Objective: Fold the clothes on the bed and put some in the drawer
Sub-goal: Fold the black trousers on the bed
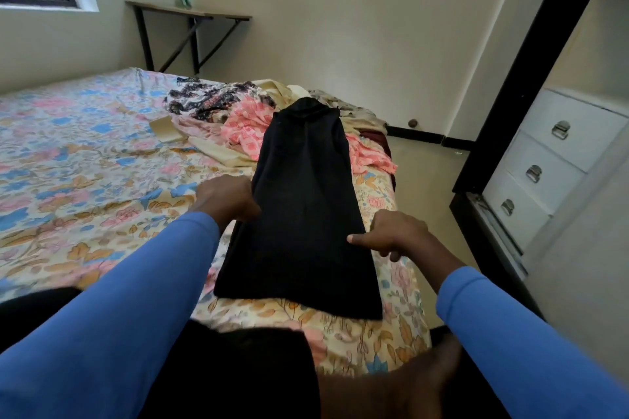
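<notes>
As the left grip (228, 196) and the right grip (391, 235) each pinch only a side edge of the black garment (306, 214), its middle could sag when lifted and the fold come out crooked. The garment lies flat on the bed (85, 163) at frame centre, its long axis running from lower centre upward, narrow end resting on the clothes pile (245, 133) above.

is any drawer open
No, all three drawers on the right sit shut, fronts flush.
</notes>
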The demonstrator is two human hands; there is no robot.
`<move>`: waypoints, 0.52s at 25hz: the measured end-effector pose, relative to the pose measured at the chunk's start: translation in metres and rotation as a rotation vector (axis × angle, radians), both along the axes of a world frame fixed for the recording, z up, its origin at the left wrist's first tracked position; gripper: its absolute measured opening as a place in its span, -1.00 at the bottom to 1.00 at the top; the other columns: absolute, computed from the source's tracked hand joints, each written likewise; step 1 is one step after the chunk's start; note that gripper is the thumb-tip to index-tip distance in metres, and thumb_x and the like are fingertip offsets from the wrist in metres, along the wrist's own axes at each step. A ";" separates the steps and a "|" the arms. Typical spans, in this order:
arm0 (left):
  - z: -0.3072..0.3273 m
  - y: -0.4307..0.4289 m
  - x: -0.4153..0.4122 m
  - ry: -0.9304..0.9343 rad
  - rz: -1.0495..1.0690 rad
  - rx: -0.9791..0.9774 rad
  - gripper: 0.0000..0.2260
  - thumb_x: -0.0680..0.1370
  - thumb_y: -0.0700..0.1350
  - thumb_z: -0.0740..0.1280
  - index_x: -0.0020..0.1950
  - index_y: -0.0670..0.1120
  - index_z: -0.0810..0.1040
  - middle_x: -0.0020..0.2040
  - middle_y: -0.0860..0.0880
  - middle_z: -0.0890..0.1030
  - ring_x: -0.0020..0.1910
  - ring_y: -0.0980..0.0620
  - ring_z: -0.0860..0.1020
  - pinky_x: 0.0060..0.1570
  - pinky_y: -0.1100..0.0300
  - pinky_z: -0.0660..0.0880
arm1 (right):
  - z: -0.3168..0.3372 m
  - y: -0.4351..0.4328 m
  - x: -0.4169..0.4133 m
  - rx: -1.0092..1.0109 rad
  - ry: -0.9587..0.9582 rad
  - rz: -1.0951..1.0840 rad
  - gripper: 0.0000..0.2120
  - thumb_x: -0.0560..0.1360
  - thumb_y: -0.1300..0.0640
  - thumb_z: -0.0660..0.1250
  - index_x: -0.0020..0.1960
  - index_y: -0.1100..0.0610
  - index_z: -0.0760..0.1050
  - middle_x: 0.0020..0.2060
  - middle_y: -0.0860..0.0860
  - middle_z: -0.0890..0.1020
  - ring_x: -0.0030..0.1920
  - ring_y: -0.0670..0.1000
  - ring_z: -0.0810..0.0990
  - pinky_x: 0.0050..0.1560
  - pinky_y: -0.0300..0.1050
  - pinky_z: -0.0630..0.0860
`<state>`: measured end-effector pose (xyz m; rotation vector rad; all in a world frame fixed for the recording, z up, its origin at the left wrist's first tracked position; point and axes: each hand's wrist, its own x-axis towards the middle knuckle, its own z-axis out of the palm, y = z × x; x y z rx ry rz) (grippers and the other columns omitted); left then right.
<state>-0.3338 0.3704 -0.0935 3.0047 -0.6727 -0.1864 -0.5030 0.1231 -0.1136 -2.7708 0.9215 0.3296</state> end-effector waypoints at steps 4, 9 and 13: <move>-0.010 -0.049 0.064 0.128 0.086 -0.487 -0.72 0.57 0.13 0.43 -0.09 -0.10 0.65 -0.18 -0.06 0.64 -0.24 -0.01 0.56 -0.22 0.12 0.45 | 0.009 -0.043 0.096 0.455 -0.428 -0.171 -0.61 0.62 -0.17 0.32 -0.02 0.19 0.58 -0.13 0.12 0.72 -0.27 0.09 0.70 -0.20 -0.07 0.58; -0.028 -0.122 0.180 0.010 0.260 -0.695 -0.71 0.63 0.15 0.34 0.05 -0.07 0.59 -0.01 -0.11 0.61 -0.06 -0.09 0.51 -0.07 0.06 0.39 | -0.011 -0.111 0.234 0.327 -0.633 -0.264 -0.76 0.58 0.00 0.26 -0.12 0.13 0.58 -0.22 0.05 0.63 -0.13 0.16 0.61 -0.15 -0.06 0.47; -0.040 -0.189 0.284 -0.079 0.339 -0.653 -0.64 0.66 0.20 0.26 0.20 -0.08 0.53 0.11 -0.12 0.59 0.14 -0.20 0.55 0.06 -0.07 0.39 | -0.018 -0.172 0.346 0.228 -0.653 -0.339 -0.67 0.62 0.00 0.18 0.21 0.14 0.59 0.16 0.14 0.65 0.18 0.22 0.61 0.07 0.00 0.45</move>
